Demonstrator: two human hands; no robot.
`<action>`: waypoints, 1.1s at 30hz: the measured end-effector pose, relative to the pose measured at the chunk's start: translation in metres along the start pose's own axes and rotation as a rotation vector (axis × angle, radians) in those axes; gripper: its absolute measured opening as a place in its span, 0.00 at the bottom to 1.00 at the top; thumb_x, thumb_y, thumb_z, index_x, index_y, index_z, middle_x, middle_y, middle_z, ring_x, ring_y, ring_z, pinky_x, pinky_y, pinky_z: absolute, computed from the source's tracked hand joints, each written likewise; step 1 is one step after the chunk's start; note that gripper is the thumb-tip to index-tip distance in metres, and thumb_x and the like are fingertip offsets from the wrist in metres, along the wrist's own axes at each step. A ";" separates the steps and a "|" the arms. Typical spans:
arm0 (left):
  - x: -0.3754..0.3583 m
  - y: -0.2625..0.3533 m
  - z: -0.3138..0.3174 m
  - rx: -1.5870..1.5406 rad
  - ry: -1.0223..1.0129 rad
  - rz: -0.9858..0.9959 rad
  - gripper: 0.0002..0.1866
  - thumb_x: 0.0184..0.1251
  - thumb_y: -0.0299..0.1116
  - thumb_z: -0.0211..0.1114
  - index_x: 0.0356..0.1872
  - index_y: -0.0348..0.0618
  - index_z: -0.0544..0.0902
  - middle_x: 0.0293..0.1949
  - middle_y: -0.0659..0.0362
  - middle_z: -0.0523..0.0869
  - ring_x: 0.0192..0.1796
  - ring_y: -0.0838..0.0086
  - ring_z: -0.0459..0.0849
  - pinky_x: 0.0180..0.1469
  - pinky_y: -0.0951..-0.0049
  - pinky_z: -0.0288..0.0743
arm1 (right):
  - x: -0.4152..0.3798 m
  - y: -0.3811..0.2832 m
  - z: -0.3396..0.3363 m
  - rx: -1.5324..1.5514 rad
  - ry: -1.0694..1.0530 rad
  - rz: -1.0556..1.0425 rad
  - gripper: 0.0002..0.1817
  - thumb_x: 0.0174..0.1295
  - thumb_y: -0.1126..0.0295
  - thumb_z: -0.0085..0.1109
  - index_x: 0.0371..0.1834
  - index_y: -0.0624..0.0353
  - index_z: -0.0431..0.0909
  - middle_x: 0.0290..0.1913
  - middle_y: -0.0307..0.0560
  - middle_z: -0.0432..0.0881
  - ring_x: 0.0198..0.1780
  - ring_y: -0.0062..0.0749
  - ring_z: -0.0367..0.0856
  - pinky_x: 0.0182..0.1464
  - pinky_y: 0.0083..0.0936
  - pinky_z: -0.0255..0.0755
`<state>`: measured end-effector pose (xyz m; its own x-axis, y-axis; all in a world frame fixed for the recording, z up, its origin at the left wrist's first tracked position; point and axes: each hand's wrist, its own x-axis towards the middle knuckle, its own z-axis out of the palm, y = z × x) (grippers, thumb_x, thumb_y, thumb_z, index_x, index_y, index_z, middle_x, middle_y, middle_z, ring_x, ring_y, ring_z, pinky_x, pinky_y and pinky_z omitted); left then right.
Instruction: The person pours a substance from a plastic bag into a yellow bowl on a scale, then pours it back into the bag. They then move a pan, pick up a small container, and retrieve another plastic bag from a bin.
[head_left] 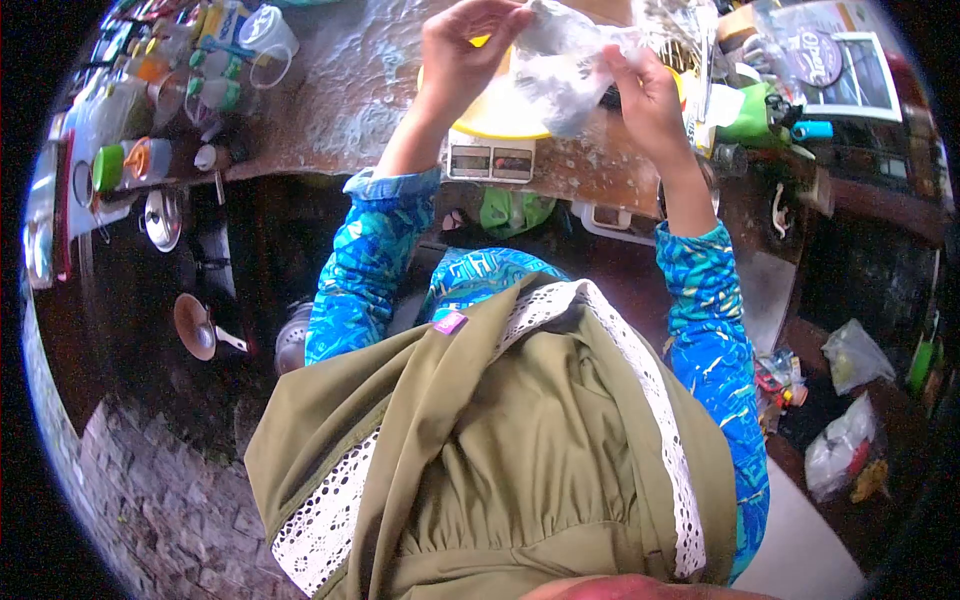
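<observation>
A thin, whitish see-through plastic bag (565, 75) is stretched between my two hands near the top of the view. My left hand (468, 50) pinches its left upper edge with thumb and fingers. On the other side, my right hand (648, 95) grips the bag between thumb and fingers. Beneath the bag is a round yellow-rimmed container (490, 128), largely covered by the bag and my hands. A white box-like device with small front windows (490, 162) sits at the table's near edge, below the yellow rim. What the bag holds, if anything, I cannot make out.
The worn table (340, 110) carries bottles, jars and a white plastic cup (270, 45) on the left. To the right are a green packet (750, 115) and a framed picture (835, 70). Pans (197, 328) hang at lower left; plastic bags (842, 450) lie at lower right.
</observation>
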<state>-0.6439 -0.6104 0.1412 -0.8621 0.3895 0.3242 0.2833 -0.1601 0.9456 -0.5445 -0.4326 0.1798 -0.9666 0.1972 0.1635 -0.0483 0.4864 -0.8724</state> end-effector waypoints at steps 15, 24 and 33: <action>0.021 0.002 0.045 0.224 -0.125 0.075 0.04 0.56 0.24 0.66 0.32 0.35 0.81 0.29 0.61 0.84 0.32 0.82 0.80 0.37 0.83 0.75 | -0.040 -0.025 -0.035 0.314 0.477 0.202 0.04 0.61 0.74 0.55 0.31 0.61 0.72 0.24 0.33 0.75 0.24 0.10 0.69 0.26 0.11 0.65; -0.028 0.001 0.109 -0.062 -0.508 -0.021 0.09 0.57 0.25 0.64 0.39 0.37 0.80 0.36 0.60 0.84 0.38 0.79 0.82 0.41 0.79 0.77 | -0.133 -0.006 -0.062 0.216 0.572 0.275 0.04 0.59 0.72 0.58 0.30 0.60 0.76 0.20 0.32 0.74 0.21 0.10 0.68 0.24 0.11 0.63; -0.059 -0.062 0.142 -0.053 -0.714 -0.393 0.08 0.54 0.27 0.67 0.35 0.38 0.81 0.32 0.61 0.85 0.32 0.79 0.82 0.37 0.78 0.78 | -0.171 0.033 -0.054 0.132 0.437 0.647 0.04 0.61 0.72 0.55 0.33 0.61 0.75 0.28 0.34 0.76 0.28 0.12 0.70 0.29 0.12 0.66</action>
<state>-0.5507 -0.4943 0.0677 -0.4139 0.9072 -0.0750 -0.0198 0.0734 0.9971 -0.3670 -0.4048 0.1476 -0.6279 0.7361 -0.2528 0.4339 0.0614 -0.8989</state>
